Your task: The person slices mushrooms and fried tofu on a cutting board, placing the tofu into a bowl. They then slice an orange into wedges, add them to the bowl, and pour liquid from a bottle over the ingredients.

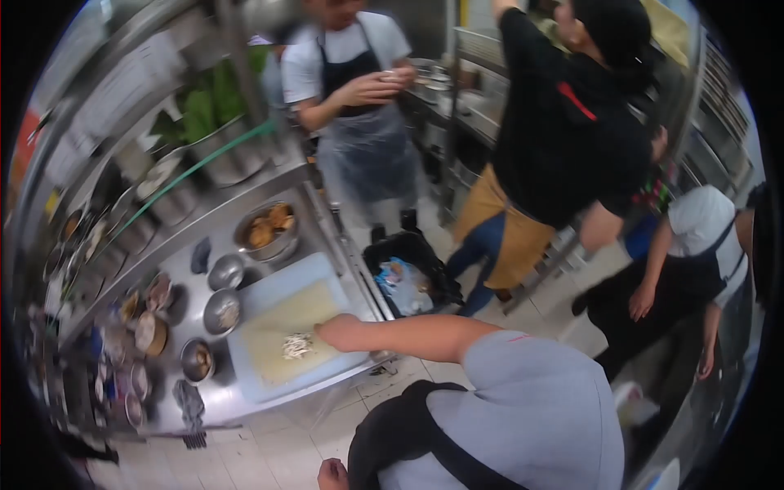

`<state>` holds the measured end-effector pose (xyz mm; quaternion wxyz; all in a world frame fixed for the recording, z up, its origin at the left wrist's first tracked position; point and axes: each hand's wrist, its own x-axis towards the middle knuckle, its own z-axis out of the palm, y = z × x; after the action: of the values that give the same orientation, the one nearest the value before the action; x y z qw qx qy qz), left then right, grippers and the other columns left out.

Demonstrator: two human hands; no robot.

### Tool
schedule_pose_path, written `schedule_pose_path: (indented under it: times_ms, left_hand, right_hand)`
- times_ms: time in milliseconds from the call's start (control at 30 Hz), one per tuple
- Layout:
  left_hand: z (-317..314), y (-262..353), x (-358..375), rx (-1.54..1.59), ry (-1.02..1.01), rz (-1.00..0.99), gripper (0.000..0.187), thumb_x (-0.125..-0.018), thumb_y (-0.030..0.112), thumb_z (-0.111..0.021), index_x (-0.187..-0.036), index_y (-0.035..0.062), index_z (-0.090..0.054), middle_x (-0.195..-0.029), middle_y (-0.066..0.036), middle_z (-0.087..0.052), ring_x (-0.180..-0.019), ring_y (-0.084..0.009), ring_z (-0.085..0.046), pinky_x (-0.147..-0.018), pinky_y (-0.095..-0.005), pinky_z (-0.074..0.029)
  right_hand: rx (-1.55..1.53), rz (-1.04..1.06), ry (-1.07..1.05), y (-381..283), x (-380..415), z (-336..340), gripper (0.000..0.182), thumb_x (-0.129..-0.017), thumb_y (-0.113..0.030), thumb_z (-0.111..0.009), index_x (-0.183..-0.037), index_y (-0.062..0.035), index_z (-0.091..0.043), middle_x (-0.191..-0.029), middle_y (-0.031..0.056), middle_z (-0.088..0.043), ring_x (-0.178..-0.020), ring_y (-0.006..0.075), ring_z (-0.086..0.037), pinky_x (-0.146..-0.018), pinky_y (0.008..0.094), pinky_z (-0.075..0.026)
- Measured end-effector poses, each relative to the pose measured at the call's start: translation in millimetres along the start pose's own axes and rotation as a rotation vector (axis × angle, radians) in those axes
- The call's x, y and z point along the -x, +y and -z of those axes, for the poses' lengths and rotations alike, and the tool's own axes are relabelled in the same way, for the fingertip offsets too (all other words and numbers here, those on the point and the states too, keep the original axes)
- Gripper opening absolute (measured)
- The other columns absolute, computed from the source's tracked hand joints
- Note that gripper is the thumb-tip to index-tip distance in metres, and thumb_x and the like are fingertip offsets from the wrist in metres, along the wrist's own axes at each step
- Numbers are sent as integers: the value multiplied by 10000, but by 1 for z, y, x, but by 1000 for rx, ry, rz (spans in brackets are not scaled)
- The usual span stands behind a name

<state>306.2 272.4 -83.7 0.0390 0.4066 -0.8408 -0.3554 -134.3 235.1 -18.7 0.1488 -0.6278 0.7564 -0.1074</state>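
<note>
Fingers (323, 329) of our right hand (343, 333) bent in at the right side of the yellowish board (298, 312), just beside a loose heap of chopped white pieces (297, 345) left of the frame's centre; we could not tell whether they gripped anything. Our left hand (332, 474) hung at the bottom edge, its grip equally unclear. We judged that we were tending the cut pieces, and the next move called for a low, gentle touch that kept the heap together.

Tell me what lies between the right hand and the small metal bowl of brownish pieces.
In the head view: chopped pale pieces on the cutting board, then bare board and a strip of counter before the bowl.
</note>
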Motion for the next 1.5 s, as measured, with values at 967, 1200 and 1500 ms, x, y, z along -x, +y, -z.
schedule_pose_path:
  times_ms: [967,1200,1500]
  left_hand:
    - [96,131,-314,-367,-91,-1010,547,-885,209,-681,-1376,17,-535,-1435,-189,-522,-1363,-404,-449,-1161,-473,-373]
    - [73,128,-331,-390,-85,-912,452,-915,266,-676,-1287,23,-601,-1332,-160,-573,-1242,-369,-518,-1063,-486,-421]
    - [56,132,-330,-274,50,-950,440,-875,248,-715,-1245,31,-617,-1244,-144,-611,-1183,-354,-543,-1042,-472,-431]
  right_hand:
    - [-463,-718,12,-78,120,14,415,-863,-82,-562,-1258,32,-505,-1091,277,-681,-1072,435,-650,-919,499,-508]
    - [-511,-675,-6,-85,127,12,427,-863,-74,-559,-1268,40,-486,-1076,290,-677,-1064,439,-649,-915,503,-511]
    - [-431,-785,1,-117,122,3,491,-860,-49,-509,-1338,40,-435,-1003,295,-681,-1000,455,-656,-873,531,-510]
